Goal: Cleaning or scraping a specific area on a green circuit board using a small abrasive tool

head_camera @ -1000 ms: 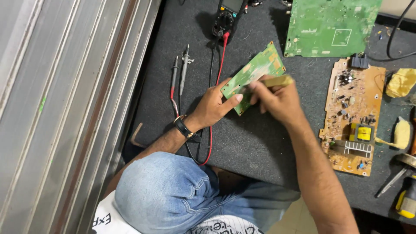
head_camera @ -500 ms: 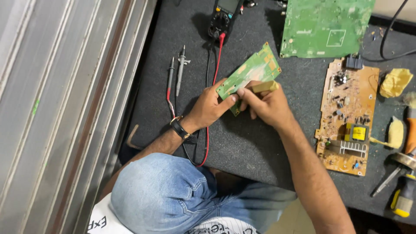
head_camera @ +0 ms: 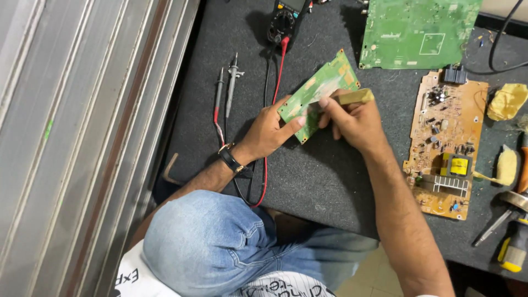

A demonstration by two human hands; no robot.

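Note:
My left hand (head_camera: 269, 131) grips the lower edge of a small green circuit board (head_camera: 322, 88), holding it tilted above the dark mat (head_camera: 313, 176). A black wristwatch (head_camera: 230, 159) is on that wrist. My right hand (head_camera: 355, 122) is closed around a tool with a yellowish wooden handle (head_camera: 356, 97), and its working end rests on the face of the small board. The tool's tip is hidden by my fingers.
A multimeter (head_camera: 286, 21) sits at the top with red and black probes (head_camera: 226, 82) and leads. A large green board (head_camera: 418, 33) and a tan board (head_camera: 446, 143) lie to the right, beside yellow sponge pieces (head_camera: 507, 102) and a screwdriver (head_camera: 514, 250). A metal shutter (head_camera: 82, 137) runs along the left.
Both hands and the small board stay together. My right hand has shifted the wooden-handled tool slightly across the board's face. The view has drifted a little.

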